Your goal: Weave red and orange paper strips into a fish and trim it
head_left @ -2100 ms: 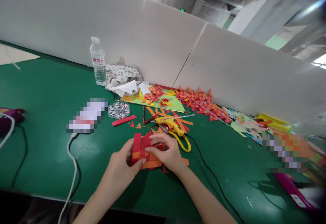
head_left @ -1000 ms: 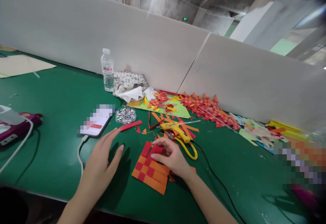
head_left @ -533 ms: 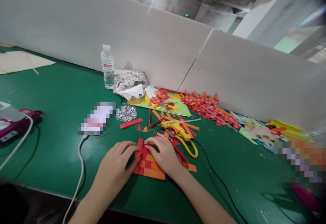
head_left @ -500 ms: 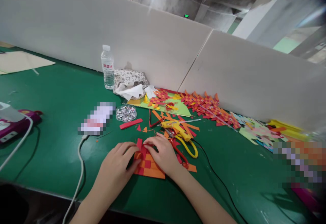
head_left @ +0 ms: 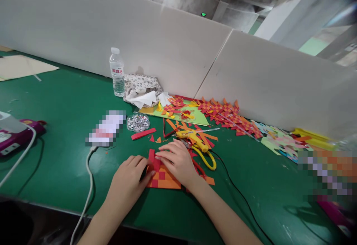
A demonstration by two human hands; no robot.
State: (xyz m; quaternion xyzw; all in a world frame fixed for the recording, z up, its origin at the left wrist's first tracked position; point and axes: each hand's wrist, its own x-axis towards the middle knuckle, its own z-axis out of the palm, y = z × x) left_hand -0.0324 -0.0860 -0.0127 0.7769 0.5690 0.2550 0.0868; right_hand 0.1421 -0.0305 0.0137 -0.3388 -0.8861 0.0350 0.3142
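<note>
A woven piece of red and orange paper strips [head_left: 166, 182] lies on the table in front of me. My left hand [head_left: 130, 175] grips its left edge, thumb on top and fingers bent around the side. A red strip [head_left: 151, 155] sticks up from the far edge between my hands. At that far edge my right hand [head_left: 177, 161] has its thumb and fingertips pinched on a red strip, while its palm covers the weave's right part. Just beyond it are a yellow glue gun [head_left: 192, 138] and scissors with a yellow handle [head_left: 208, 159], partly hidden.
Loose strips [head_left: 143, 134] and a round case of googly eyes [head_left: 138, 121] lie ahead. Farther back are a water bottle [head_left: 117, 72], a tissue pack [head_left: 142, 89] and woven paper fish [head_left: 223, 113]. A phone [head_left: 107, 129] with a cable is left; a black cord [head_left: 240, 191] runs right.
My right hand has lifted slightly and its fingers have straightened a little at the far edge. My left hand stays on the weave's left side. The view has shifted slightly.
</note>
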